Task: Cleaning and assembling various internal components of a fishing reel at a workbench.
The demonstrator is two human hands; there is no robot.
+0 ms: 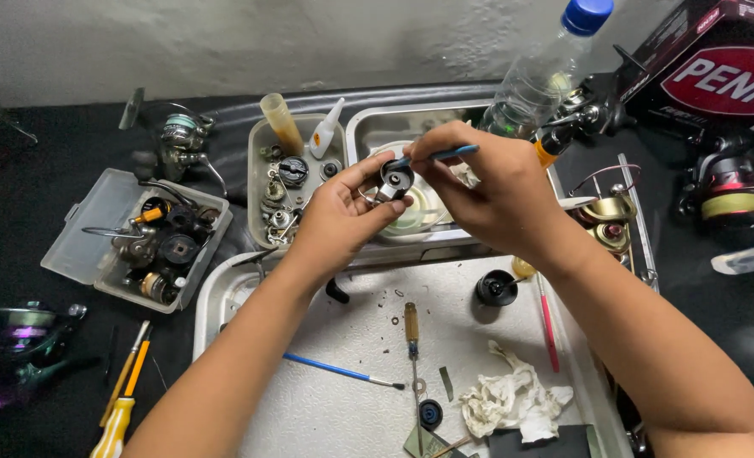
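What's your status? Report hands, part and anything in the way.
Left hand grips small black reel part. Right hand holds blue brush to it. Nothing between them.

Both arms are bare up to the near edge of the shot, no sleeves, gloves or watch. Left hand (339, 212) and right hand (487, 191) look ringless, though the fingers are partly hidden.

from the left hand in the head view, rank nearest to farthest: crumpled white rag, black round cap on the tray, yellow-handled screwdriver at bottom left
Measured from the left hand:
1. Black round cap, on the white tray, to the right and just below the hands.
2. Crumpled white rag, lower right on the same tray, nearer the camera.
3. Yellow-handled screwdriver, off the tray at the bottom left edge on the dark surface.
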